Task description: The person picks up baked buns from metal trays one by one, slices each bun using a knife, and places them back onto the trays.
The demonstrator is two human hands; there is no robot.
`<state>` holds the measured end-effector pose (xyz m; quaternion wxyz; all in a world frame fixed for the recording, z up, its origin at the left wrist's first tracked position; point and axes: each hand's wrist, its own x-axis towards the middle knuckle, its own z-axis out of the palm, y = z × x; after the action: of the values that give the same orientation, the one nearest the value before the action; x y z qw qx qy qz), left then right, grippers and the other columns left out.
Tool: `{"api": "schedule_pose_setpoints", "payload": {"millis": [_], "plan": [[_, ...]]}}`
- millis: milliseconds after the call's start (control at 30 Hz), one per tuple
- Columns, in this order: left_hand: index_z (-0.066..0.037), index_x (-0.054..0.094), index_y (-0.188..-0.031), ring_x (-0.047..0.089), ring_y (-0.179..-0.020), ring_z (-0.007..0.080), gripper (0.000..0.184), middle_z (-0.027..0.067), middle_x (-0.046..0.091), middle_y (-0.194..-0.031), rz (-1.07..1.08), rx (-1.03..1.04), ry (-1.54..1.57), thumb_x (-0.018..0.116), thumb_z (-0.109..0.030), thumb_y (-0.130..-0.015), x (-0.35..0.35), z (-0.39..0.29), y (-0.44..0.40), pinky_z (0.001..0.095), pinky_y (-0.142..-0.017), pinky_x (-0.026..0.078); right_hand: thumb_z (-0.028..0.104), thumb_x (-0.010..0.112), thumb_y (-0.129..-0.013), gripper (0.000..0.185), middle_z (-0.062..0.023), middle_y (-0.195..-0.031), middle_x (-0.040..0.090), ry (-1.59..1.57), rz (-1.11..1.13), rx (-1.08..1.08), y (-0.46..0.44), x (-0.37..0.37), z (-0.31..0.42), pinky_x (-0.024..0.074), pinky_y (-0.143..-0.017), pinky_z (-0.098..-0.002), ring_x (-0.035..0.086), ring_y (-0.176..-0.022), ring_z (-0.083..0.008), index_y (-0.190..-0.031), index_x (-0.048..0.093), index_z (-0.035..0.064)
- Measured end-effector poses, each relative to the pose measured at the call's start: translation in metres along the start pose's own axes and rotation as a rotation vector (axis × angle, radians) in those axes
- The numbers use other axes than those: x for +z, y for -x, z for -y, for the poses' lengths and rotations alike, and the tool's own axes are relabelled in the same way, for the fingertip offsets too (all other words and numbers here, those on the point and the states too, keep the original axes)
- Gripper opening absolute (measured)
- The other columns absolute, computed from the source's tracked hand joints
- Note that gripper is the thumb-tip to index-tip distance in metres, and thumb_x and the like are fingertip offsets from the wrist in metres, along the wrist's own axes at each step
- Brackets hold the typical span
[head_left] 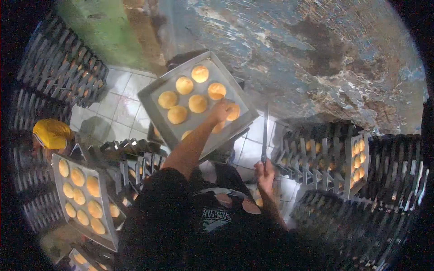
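A square metal baking tray [145, 95] holding several round golden buns lies tilted in front of me. My left hand [220, 111] reaches over it from the left, its fingers closed at a bun [233, 112] near the tray's right side. My forearm covers part of the lower buns. Right of the tray, my right hand [265, 174] is wrapped around the handle of a long, narrow-bladed knife [265, 131]. The blade points away from me, apart from the tray.
Racks of stacked trays stand to the left [68, 67] and right [312, 156]. A bun tray [106, 198] sticks out at lower left, near a person in a yellow cap [53, 133]. Ahead is a worn, peeling wall [316, 54]; white tiles [122, 95] cover the floor.
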<state>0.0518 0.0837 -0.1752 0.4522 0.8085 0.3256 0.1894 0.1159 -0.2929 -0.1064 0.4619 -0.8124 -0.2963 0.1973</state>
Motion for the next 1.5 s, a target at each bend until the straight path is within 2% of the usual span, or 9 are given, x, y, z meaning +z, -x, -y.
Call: {"api": "schedule_pose_setpoints", "payload": {"millis": [167, 300, 400, 500, 600, 667, 867, 1000, 1500], "plan": [[-0.007, 0.064, -0.131, 0.055, -0.124, 0.0398, 0.061, 0.0222, 0.064, -0.128, 0.387, 0.352, -0.865, 0.074, -0.042, -0.081, 0.01, -0.029, -0.038, 0.0474, -0.107, 0.043, 0.031, 0.054, -0.105, 0.032, -0.0019, -0.082, 0.062, -0.232, 0.103, 0.184, -0.043, -0.03, 0.02, 0.0464, -0.06, -0.0288, 0.056, -0.068, -0.0101, -0.117, 0.06, 0.0028], [0.001, 0.052, -0.131, 0.061, -0.115, 0.0471, 0.085, 0.0244, 0.062, -0.123, 0.357, -0.174, -0.421, 0.09, -0.041, -0.068, 0.004, -0.07, -0.025, 0.0488, -0.098, 0.053, 0.027, 0.052, -0.103, 0.029, -0.0025, -0.08, 0.062, -0.22, 0.155, 0.235, -0.081, -0.049, 0.029, 0.0464, -0.058, -0.0296, 0.056, -0.064, -0.0106, -0.117, 0.059, 0.0026], [-0.003, 0.055, -0.135, 0.061, -0.115, 0.0381, 0.074, 0.0183, 0.065, -0.119, 0.319, -0.062, -0.589, 0.081, -0.043, -0.078, 0.028, -0.034, -0.015, 0.0484, -0.1, 0.05, 0.025, 0.052, -0.103, 0.028, -0.0037, -0.082, 0.063, -0.295, 0.181, 0.179, -0.116, -0.044, 0.023, 0.0467, -0.055, -0.0289, 0.055, -0.062, -0.0102, -0.119, 0.058, 0.0025], [-0.001, 0.052, -0.135, 0.065, -0.108, 0.0309, 0.066, 0.0138, 0.065, -0.115, 0.141, -0.501, 0.519, 0.076, -0.041, -0.087, 0.023, -0.032, -0.015, 0.0464, -0.091, 0.055, 0.022, 0.053, -0.104, 0.028, -0.0036, -0.084, 0.063, -0.243, 0.237, 0.12, -0.149, -0.035, 0.028, 0.0463, -0.053, -0.027, 0.054, -0.061, -0.0094, -0.125, 0.057, 0.0031], [-0.002, 0.051, -0.135, 0.067, -0.101, 0.0257, 0.056, 0.0106, 0.064, -0.114, -0.022, -0.319, 0.481, 0.065, -0.041, -0.097, 0.006, -0.044, -0.02, 0.0442, -0.082, 0.058, 0.018, 0.055, -0.102, 0.034, -0.004, -0.087, 0.064, -0.316, 0.324, 0.238, -0.164, -0.032, 0.092, 0.0481, -0.066, -0.0321, 0.056, -0.075, -0.0131, -0.134, 0.056, 0.005], [-0.004, 0.051, -0.135, 0.068, -0.101, 0.0251, 0.054, 0.0112, 0.064, -0.119, -0.052, -0.234, 1.078, 0.063, -0.042, -0.1, -0.011, -0.064, -0.027, 0.0434, -0.087, 0.057, 0.021, 0.055, -0.105, 0.039, -0.0028, -0.083, 0.061, -0.445, 0.379, 0.169, -0.167, -0.016, 0.102, 0.0403, -0.047, -0.0214, 0.05, -0.058, -0.0055, -0.141, 0.052, 0.0049], [-0.009, 0.062, -0.123, 0.068, -0.108, 0.0206, 0.045, 0.0055, 0.07, -0.118, 0.18, -0.101, 1.826, 0.065, -0.046, -0.099, -0.047, -0.088, -0.037, 0.0398, -0.098, 0.054, 0.018, 0.054, -0.106, 0.051, -0.0014, -0.083, 0.06, -0.216, 0.228, -0.188, -0.144, 0.024, 0.122, 0.0431, -0.052, -0.0215, 0.05, -0.063, -0.0051, -0.154, 0.041, 0.0091], [-0.01, 0.064, -0.119, 0.068, -0.106, 0.0206, 0.04, 0.0046, 0.072, -0.114, -0.02, -0.15, 1.776, 0.065, -0.044, -0.099, -0.054, -0.095, -0.04, 0.0388, -0.1, 0.053, 0.018, 0.062, -0.099, 0.048, -0.018, -0.109, 0.071, -0.253, 0.203, 0.03, -0.116, 0.024, 0.161, 0.0536, -0.085, -0.0359, 0.068, -0.092, -0.0217, -0.144, 0.054, 0.0051], [-0.011, 0.067, -0.114, 0.071, -0.097, 0.0192, 0.034, 0.0034, 0.073, -0.106, 0.144, -0.13, 1.569, 0.071, -0.039, -0.095, -0.028, -0.135, -0.023, 0.0373, -0.088, 0.058, 0.011, 0.052, -0.102, 0.047, -0.0026, -0.081, 0.065, -0.193, 0.111, -0.071, -0.089, 0.001, 0.185, 0.048, -0.066, -0.0256, 0.054, -0.07, -0.0089, -0.149, 0.049, 0.0047]]}}
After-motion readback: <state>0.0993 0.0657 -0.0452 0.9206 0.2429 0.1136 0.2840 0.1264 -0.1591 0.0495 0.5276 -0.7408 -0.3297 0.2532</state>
